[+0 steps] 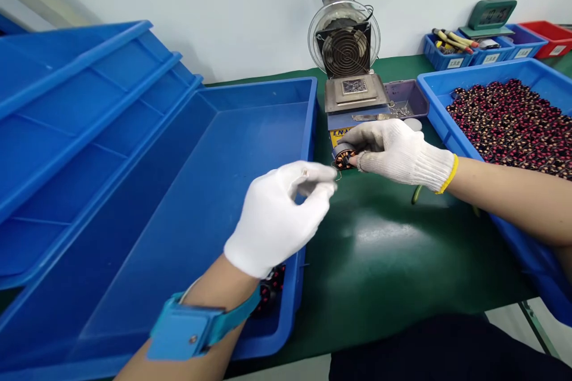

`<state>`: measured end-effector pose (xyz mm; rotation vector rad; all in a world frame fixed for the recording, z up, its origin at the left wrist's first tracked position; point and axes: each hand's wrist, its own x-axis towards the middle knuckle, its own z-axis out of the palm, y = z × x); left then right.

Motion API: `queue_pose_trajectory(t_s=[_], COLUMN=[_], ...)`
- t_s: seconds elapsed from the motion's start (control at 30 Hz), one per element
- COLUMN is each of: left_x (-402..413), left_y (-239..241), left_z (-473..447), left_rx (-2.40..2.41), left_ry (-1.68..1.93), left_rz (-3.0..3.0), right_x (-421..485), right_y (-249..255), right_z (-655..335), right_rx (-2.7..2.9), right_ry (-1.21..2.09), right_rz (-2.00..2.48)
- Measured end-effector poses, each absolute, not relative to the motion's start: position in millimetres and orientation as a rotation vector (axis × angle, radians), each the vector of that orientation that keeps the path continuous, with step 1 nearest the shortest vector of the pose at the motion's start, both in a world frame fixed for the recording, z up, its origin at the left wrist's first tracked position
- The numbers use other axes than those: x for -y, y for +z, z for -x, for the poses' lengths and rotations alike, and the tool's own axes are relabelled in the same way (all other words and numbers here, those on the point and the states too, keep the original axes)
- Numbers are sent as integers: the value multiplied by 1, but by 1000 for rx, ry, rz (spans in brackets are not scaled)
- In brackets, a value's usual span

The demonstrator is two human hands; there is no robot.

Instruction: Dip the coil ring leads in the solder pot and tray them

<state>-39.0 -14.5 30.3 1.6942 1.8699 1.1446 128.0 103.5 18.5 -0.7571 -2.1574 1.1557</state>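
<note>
My right hand (397, 152), in a white knit glove with a yellow cuff, is closed around a small round coil (344, 158) with copper windings and red marks, held just in front of the solder pot. My left hand (281, 214), in a smooth white glove, pinches thin wire leads that stick out of the coil's left side. A blue strap (196, 327) is on my left wrist. Both hands hover above the green mat (393, 250).
A large blue tray (214, 149) lies at the left with a few coils (270, 292) in its near corner; another blue tray leans over it. At right, a blue bin (513, 119) is full of coils. A solder pot (355, 92) and fume fan (345, 41) stand behind.
</note>
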Motion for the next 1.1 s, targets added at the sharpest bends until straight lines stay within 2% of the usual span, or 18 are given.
queue_pose_trajectory(t_s=[0.17, 0.33, 0.47, 0.67, 0.8, 1.0, 1.1], left_x=[13, 5, 12, 6, 0, 8, 8], left_y=[33, 28, 41, 31, 22, 39, 37], left_z=[37, 29, 40, 48, 33, 41, 41], left_rx=[-1788, -1894, -1591, -1523, -1368, -1243, -1401], left_ry=[1259, 1118, 991, 1217, 1129, 1144, 1253], left_rz=[-1440, -1480, -1462, -1215, -1064, -1035, -1105], right_x=[-101, -95, -100, -104, -102, -106, -104], right_y=[19, 23, 22, 19, 19, 20, 20], right_z=[-127, -126, -127, -126, -124, -122, -121], right_rx=[2163, 2186, 2133, 1959, 1879, 1865, 1864], right_ry=[1189, 1181, 1177, 1482, 1608, 1501, 1496], right_rz=[709, 766, 847, 783, 710, 810, 816])
